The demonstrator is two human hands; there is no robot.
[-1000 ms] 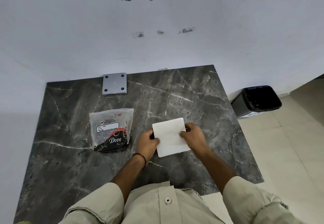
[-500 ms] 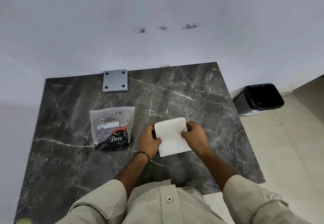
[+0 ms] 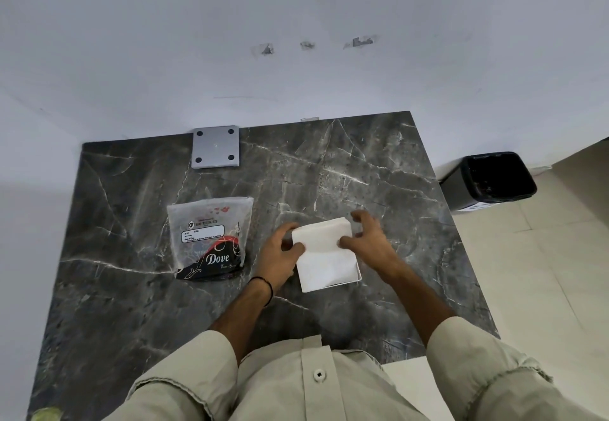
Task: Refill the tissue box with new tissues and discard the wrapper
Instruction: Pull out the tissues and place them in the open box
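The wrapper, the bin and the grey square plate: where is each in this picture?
wrapper [image 3: 211, 236]: head view, on its printed label.
bin [image 3: 459, 190]: head view, on its outer side wall.
grey plate [image 3: 216, 147]: head view, on its flat middle.

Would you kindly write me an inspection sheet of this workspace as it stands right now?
Surface: dark marble table, white veins, set against a pale wall.
Job's things: white tissue stack lying in front of the person; plastic tissue wrapper, printed "Dove", lying flat to its left and looking emptied. The tissue box itself cannot be made out.
Clutter: grey square plate with four dark dots at the far edge.
Grippers: left hand grips the stack's left edge; right hand has fingers spread at the right edge, thumb on top.
Cables: nothing seen.
Surroundings: black bin on the tiled floor to the right; marks on the wall.
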